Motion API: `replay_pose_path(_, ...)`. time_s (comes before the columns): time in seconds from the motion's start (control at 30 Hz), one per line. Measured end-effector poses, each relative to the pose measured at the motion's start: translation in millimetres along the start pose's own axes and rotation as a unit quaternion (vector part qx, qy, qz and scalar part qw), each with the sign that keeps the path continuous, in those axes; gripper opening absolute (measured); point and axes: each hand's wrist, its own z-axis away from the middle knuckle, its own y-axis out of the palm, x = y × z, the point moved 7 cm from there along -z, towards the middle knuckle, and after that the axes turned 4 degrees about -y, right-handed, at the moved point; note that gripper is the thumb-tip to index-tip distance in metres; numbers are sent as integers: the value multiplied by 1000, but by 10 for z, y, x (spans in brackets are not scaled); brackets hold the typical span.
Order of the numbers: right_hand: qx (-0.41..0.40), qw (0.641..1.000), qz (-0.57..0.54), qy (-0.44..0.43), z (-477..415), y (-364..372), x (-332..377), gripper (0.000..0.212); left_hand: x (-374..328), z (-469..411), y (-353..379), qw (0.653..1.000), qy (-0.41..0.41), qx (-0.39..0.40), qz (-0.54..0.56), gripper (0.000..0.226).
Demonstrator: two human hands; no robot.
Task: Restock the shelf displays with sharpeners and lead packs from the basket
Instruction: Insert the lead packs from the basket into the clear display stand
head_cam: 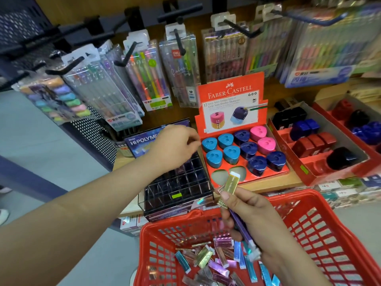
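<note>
My right hand [253, 219] grips several lead packs above the red basket [321, 205]: a gold pack [229, 186] sticks up and a purple pack [243, 230] points down. More shiny lead packs [218, 263] lie loose in the basket. My left hand [175, 149] hovers with curled fingers over the dark gridded lead display [181, 182]; I cannot tell whether it holds anything. To the right stands the red sharpener box [231, 93] with blue, navy and pink sharpeners [241, 149] and two vacant slots at its front.
Two more red trays of sharpeners [309, 141] sit at the right on the shelf. Pen packs [150, 79] hang on black hooks above. A HI-POLYMER box [142, 141] stands behind the lead display. Grey floor lies to the left.
</note>
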Motion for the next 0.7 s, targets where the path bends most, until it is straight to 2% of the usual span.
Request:
replay_pose_path(0.03,1,1000,12,-2,1,-1,12,17,-90,51,-12,992,-13,49,120,17)
replay_pose_path(0.07,0,1000,22,-2,0,-3,20,20,-190,124,18,967,-26,112,228,17)
replay_pose_path(0.1,1,999,33,-2,0,-1,27,21,-310,207,56,942,-26,173,286,18)
replay_pose_path(0.17,9,999,52,-7,1,22,54,18,-467,362,126,923,4,240,300,20)
replay_pose_path(0.23,23,997,70,-11,7,60,68,20,-478,455,159,917,3,247,313,17)
replay_pose_path(0.37,31,996,79,14,19,116,-24,30,-215,580,182,876,-90,250,402,8)
replay_pose_path(0.47,-3,997,-45,57,5,121,-136,26,124,597,-1,860,-146,205,444,10)
replay_pose_path(0.57,-4,978,-196,71,-39,124,-199,36,571,538,-328,881,-183,100,425,19)
replay_pose_path(0.6,-1,968,-241,72,-57,118,-227,42,722,527,-425,886,-196,63,414,19)
replay_pose_path(0.7,13,934,-349,83,-101,116,-300,78,1082,535,-576,892,-228,-15,389,11)
